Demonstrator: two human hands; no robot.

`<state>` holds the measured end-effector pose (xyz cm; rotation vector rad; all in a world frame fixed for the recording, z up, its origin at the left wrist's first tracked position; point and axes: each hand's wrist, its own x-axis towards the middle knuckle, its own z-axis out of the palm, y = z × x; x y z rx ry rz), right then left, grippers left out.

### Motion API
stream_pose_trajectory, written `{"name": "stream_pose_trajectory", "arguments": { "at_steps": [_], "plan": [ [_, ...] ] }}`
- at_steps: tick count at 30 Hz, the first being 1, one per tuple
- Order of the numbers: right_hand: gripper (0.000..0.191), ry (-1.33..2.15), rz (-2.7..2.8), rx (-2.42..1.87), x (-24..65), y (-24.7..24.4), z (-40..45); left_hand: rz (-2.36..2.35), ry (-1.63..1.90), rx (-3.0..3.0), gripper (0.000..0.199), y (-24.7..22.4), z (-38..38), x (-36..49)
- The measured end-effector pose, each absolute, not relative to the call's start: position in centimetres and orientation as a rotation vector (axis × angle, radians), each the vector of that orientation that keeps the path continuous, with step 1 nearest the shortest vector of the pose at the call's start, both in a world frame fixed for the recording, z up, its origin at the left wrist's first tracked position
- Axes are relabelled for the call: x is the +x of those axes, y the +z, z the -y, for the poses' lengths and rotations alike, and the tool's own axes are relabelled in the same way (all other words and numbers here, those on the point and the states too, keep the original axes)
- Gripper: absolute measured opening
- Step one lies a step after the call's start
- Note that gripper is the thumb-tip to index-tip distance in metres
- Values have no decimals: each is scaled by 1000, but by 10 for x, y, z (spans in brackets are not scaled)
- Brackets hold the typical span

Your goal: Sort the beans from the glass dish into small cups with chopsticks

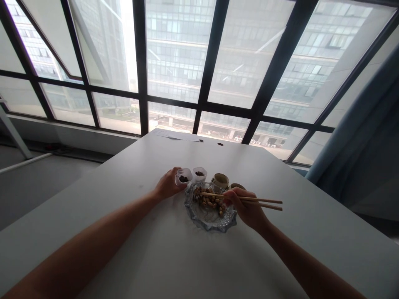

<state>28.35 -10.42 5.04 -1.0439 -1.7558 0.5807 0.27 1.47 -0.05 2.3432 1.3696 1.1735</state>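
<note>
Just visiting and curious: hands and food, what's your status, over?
Left hand gripping a white cup. Right hand holding chopsticks, tips at nuts in dish. Mugs close behind dish.

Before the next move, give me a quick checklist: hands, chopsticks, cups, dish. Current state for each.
1. Left cup gripped: ok, the left hand holds its side.
2. Chopsticks in hand: ok, both held in the right hand.
3. Chopsticks at the nuts: ok, they reach over the dish to the heap.
4. A piece pinched between the chopsticks: cannot tell, too small to see.
5. Left cup empty: not ok, dark pieces inside.
6. Open space behind the dish: not ok, the right white cup and a tan cup stand close.
</note>
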Motion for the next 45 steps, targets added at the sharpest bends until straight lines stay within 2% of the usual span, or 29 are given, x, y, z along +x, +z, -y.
{"name": "stream_pose_trajectory", "arguments": {
  "at_steps": [10, 18, 26, 39, 45],
  "plan": [
    [47, 424, 1681, -1152, 287, 66, 108, -1363, 1149, 2312, 59, 5, -12, 3],
    [47, 398, 1732, -1145, 290, 77, 115, -1357, 1123, 2283, 62, 3, -12, 2],
    [43, 571, 1889, -1120, 289, 69, 112, -1346, 1160, 2280, 63, 2, -14, 3],
    [56, 405, 1868, -1210, 300, 99, 121, -1381, 1151, 2289, 64, -1, -16, 3],
    [53, 405, 1946, -1211, 298, 92, 118, -1400, 1114, 2299, 64, -3, -18, 2]
  ]
}}
